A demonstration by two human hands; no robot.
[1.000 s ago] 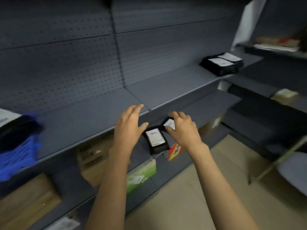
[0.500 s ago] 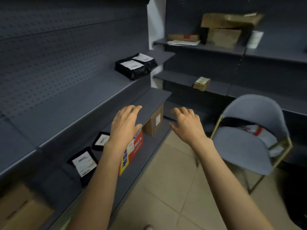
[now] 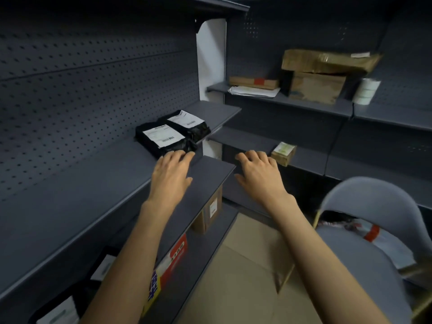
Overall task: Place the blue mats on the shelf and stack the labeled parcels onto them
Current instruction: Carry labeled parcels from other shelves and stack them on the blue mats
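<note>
Two black parcels (image 3: 163, 139) with white labels lie side by side on the upper shelf (image 3: 93, 183), the nearer one by the shelf's front edge, the farther one (image 3: 187, 123) just behind it and touching it. No mat shows under them. The left hand (image 3: 171, 175) reaches palm down toward the nearer parcel, fingers spread and empty; its fingertips (image 3: 177, 155) sit at the parcel's near edge, though whether they touch it cannot be told from this angle. The right hand (image 3: 259, 175) hangs in the air to the right, palm down, fingers loosely curled, grasping nothing, well apart from the parcels. Below the hands a lower shelf (image 3: 210, 174) juts out, and under it stand a brown box (image 3: 210, 212) and a red and yellow carton (image 3: 173, 260). At the bottom left more dark parcels with labels (image 3: 102, 267) lie on a low shelf, partly hidden by the left forearm. On the far right shelving a small box (image 3: 284, 153) sits just beyond the right hand, and higher up are cardboard boxes (image 3: 318, 73) and a white roll (image 3: 367, 91). A grey chair (image 3: 364, 206) stands at right, with a pale bag (image 3: 374, 235) on its seat.
</note>
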